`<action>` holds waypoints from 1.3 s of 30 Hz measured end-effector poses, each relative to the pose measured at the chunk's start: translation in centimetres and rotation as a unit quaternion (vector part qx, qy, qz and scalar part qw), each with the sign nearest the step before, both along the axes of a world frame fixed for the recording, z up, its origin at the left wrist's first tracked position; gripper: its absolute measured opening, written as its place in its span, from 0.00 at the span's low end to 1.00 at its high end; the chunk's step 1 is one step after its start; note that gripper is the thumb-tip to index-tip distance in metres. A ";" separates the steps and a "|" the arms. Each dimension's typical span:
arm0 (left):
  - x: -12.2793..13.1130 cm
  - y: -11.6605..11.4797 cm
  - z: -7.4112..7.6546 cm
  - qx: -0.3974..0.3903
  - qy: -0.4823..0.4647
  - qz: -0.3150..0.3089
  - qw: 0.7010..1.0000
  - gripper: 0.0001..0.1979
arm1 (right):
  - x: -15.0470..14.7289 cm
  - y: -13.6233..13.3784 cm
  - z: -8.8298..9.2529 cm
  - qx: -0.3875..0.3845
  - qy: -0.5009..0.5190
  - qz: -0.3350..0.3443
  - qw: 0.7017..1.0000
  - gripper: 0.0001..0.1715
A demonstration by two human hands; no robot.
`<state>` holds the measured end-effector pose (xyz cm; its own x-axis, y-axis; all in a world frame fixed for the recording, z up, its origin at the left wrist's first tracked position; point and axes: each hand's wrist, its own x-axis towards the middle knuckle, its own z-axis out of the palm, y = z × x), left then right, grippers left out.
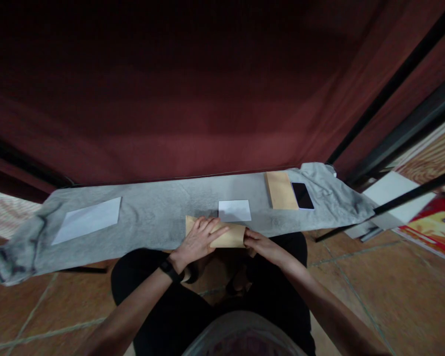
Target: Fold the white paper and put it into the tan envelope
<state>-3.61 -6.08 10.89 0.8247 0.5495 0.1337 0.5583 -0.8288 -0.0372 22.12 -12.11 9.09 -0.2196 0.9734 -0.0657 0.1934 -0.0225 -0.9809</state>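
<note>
A tan paper envelope or sheet lies at the front edge of the grey cloth. My left hand rests on top of it with the fingers spread, a dark band on the wrist. At its right end my right hand has its fingers curled at the paper's edge, the fingertips partly hidden by it. Just behind the paper is a small white card, lying flat on the cloth.
Grey cloth covers a long narrow table. White paper lies at the left. A stack of tan envelopes and a dark-screened phone are at the right. A dark red curtain hangs behind; black poles stand at the right.
</note>
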 end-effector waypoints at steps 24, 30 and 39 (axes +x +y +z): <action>-4.0 4.2 -4.4 -0.077 -0.051 0.208 0.974 0.55 | -0.6 10.9 -3.4 -0.102 -0.463 -0.224 0.851 0.31; -4.2 4.2 -4.5 -0.081 -0.059 0.210 0.972 0.55 | -0.4 10.3 -4.3 -0.082 -0.407 -0.255 0.873 0.24; -5.0 4.3 -4.7 -0.118 -0.079 0.208 0.968 0.56 | 2.3 8.9 -4.9 -0.020 -0.143 -0.311 0.939 0.11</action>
<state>-8.62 -1.78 6.15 0.5054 0.8599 0.0717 0.8284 -0.5067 0.2389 24.39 -3.19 4.19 0.4229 0.9032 -0.0737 0.3867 -0.2535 -0.8867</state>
